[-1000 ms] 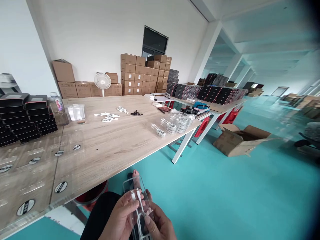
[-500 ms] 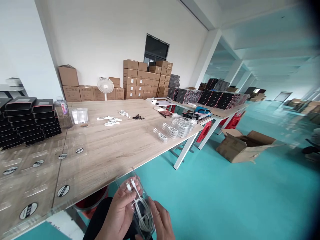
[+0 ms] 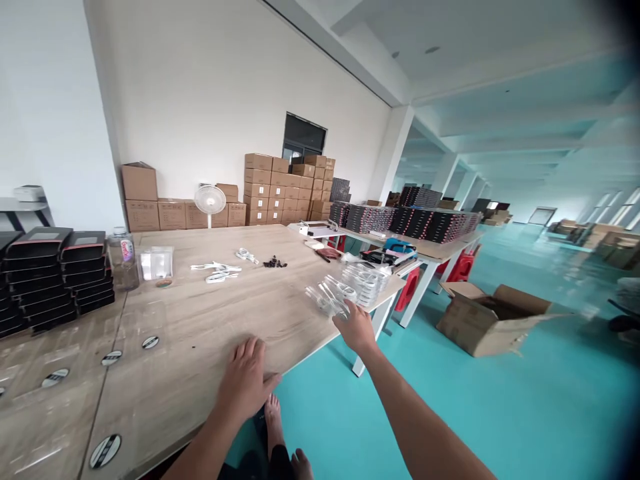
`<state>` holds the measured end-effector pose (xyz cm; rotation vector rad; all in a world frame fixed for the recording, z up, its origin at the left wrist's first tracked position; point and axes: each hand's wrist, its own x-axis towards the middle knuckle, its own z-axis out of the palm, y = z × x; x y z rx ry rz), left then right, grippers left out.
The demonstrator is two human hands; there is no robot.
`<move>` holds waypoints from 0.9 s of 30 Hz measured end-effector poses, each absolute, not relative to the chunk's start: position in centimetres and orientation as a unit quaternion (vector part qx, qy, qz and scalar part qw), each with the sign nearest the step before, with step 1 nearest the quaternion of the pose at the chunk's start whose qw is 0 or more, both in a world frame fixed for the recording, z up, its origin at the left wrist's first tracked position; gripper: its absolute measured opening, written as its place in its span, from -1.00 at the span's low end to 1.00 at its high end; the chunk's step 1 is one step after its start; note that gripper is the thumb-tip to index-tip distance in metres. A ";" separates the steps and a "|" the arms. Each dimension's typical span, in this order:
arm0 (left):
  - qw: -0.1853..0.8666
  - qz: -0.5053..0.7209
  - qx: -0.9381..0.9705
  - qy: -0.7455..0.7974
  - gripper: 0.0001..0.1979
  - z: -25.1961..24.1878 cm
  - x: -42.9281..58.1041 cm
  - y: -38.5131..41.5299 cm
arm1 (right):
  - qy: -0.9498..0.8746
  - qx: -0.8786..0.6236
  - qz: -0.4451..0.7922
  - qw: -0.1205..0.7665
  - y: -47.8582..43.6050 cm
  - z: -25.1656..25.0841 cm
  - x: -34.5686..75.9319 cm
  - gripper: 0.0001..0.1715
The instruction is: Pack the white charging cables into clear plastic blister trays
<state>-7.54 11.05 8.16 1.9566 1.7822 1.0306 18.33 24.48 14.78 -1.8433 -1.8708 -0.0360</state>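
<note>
Left hand (image 3: 245,379) lying open, palm down on the counter (image 3: 200,320) at seven o'clock, right hand (image 3: 345,309) stretching out at five o'clock, fingers bending at a blurred clear case (image 3: 325,301), its grip impossible to tell, stacked clear cases (image 3: 367,284) standing just beyond, an open carton (image 3: 475,325) sitting at four o'clock.

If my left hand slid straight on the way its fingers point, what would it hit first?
Probably the small black pieces farther across the table from the left hand. The bundled white cable sits just left of that line, so with depth unclear, it might be clipped instead.
</note>
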 end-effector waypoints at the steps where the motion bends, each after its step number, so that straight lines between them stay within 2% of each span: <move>1: 0.138 0.340 0.686 0.629 -0.35 8.2 -7.4 11.0 | -0.689 -0.682 -0.017 0.244 25.9 15.1 18.0 -0.46; 5: 0.092 0.241 0.707 0.659 -0.32 8.7 -7.4 11.1 | -0.689 -0.694 -0.028 0.208 28.8 15.7 16.3 -0.56; 10: 0.091 0.221 0.703 0.669 -0.27 9.3 -7.2 11.0 | -0.721 -0.660 -0.066 0.201 28.1 15.4 13.9 -0.47; 14: 0.105 0.226 0.701 0.668 -0.48 10.0 -7.7 12.4 | -0.807 -0.563 -0.043 0.171 26.9 13.6 10.3 -0.69; 20: 0.106 0.228 0.689 0.680 -0.57 10.9 -13.9 20.1 | -0.823 -0.544 -0.031 0.160 26.2 10.1 6.5 -0.83; 27: 0.019 0.192 0.624 0.757 -0.61 11.2 -24.1 30.3 | -0.821 -0.542 -0.026 0.178 26.3 9.5 7.0 -0.84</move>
